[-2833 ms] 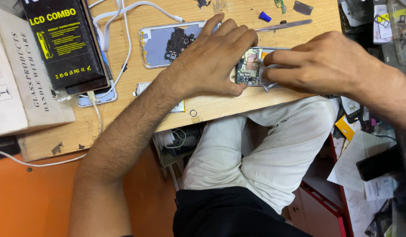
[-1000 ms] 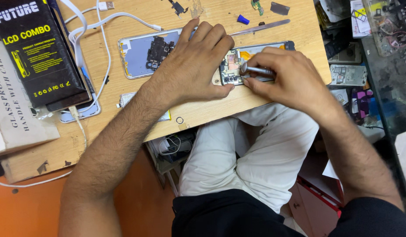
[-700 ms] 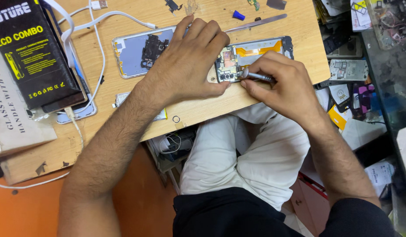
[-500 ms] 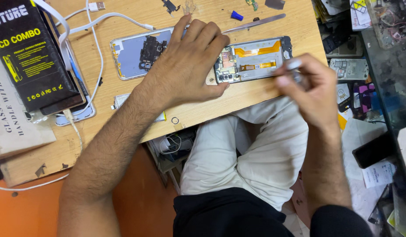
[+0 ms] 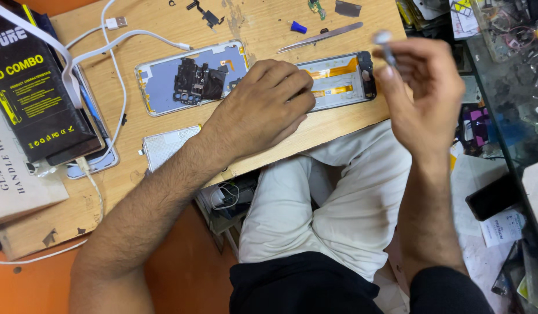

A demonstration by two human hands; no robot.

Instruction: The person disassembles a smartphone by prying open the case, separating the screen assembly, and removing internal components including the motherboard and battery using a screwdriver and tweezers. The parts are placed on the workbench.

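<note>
Opened phone frame [image 5: 339, 81] under left hand [image 5: 263, 107], right hand [image 5: 423, 87] raised beside, pinching small tool [image 5: 386, 47]

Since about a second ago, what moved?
The right hand lifted the slim metal tool off the opened phone frame, up and right, still gripping it. The left hand stays pressed on the frame's left end. Tweezers and blue back cover unmoved.

Under left hand [image 5: 263, 110]: opened phone frame with orange flex strips [image 5: 339, 81]; left of it, pale-blue opened phone body [image 5: 190, 78]; right hand [image 5: 426, 87] pinches grey metal tool [image 5: 386, 47]
</note>
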